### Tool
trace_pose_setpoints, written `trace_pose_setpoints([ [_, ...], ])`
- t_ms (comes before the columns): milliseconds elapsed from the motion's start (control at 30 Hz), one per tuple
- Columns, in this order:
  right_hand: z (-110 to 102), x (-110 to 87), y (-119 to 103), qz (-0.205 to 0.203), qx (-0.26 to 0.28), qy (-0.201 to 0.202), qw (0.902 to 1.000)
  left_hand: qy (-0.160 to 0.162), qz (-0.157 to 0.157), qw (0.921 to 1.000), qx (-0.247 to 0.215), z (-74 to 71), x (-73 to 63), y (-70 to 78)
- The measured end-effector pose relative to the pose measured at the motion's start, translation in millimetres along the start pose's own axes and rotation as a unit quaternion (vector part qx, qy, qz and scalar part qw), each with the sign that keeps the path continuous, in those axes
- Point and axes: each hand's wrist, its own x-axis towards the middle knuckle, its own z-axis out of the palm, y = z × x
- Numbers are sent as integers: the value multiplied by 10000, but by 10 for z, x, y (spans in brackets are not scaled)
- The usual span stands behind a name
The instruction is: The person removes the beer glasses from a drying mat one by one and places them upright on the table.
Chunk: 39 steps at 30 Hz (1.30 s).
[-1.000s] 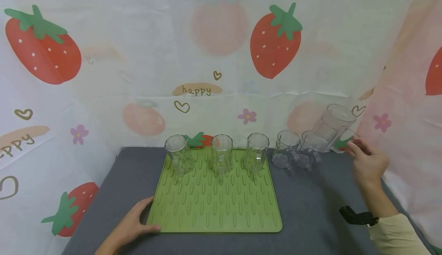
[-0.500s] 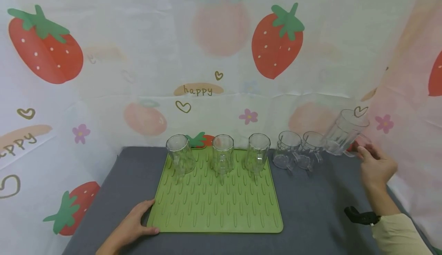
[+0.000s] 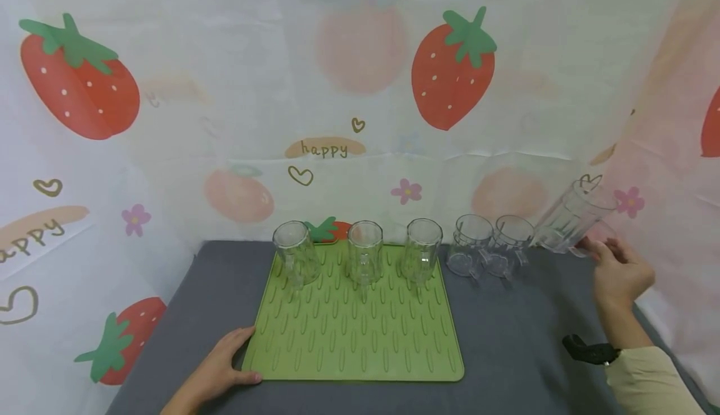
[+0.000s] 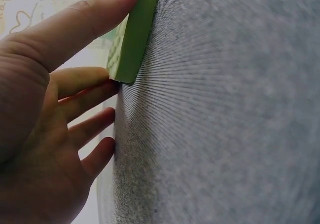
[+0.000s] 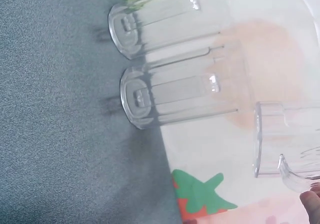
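My right hand grips a clear glass mug by its handle at the far right. The mug is tilted, its mouth leaning right, and in the right wrist view its base is off the table. Only fingertips of this hand show there. At the front left corner of a green ridged mat, my left hand lies with its fingers spread. Its thumb touches the mat's near edge, and the forefinger reaches along the left side, as the left wrist view shows.
Three glass mugs stand in a row on the mat's far part. Right of the mat, a mug and another mug stand close together on the grey table. A strawberry-print curtain hangs right behind.
The right hand has carried its mug rightward and slightly down, away from the two mugs on the table. My left hand stays at the mat's corner.
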Motion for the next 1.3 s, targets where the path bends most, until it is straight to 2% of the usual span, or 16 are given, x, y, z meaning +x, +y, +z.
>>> trace_pose_setpoints([
  [167,-21,27,28,62,1,160,9999,-55,-51,9999,-75,-7,3,-8],
  [267,-35,43,76,-18,-178,251,9995,-100,-59,9999,-116,-15,2,2],
  [433,-65,35,210,-163,-1058,168,9941,-112,-131,9998,-78,-20,2,16],
  [500,-75,18,277,-307,-1591,69,9868,-95,-160,9998,-74,-16,2,12],
  [667,-77,-38,460,-729,-2514,-74,9651,-55,-205,9997,-154,-5,-11,0],
  [967,-78,-143,707,-890,-2990,-115,9500,-31,-140,9998,-116,-9,-14,3],
  [1200,-82,-188,817,-730,-2893,-112,9544,3,-131,9999,-41,-27,-24,26],
  [1300,-93,-194,847,-719,-2970,-96,9521,-7,-139,9999,2,-26,-22,32],
])
